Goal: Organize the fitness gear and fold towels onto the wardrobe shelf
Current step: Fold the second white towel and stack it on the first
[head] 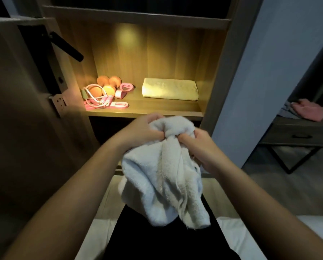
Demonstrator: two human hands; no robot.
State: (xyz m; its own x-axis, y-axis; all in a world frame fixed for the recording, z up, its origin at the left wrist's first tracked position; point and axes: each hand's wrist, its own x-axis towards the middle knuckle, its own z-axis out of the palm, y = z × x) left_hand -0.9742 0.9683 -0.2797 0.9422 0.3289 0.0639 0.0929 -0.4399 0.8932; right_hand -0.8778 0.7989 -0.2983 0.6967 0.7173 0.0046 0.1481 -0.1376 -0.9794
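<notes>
Together, left grip [138, 131], right grip [201, 147] clutch one towel [157, 177].

Two towels: one folded towel [169, 89] at the right end of the shelf [157, 108], and one white towel [162, 175] held up before it. At the shelf's left end sit four orange dumbbell heads [103, 80], one pink skipping rope [108, 100] and one pink ring [122, 85]. One pink cloth [307, 109] lies on the one side table [295, 132].

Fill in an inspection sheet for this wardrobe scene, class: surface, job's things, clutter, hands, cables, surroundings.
Surface: lit wooden wardrobe shelf.
Job's things: folded towel on its right; orange dumbbells and pink jump rope on its left; white towel bunched, unfolded.
Clutter: nothing seen.
Hands: left hand and right hand both grip the white towel.
Cables: nothing seen.
Surroundings: door with black handle left; side table bearing pink cloth right.
</notes>
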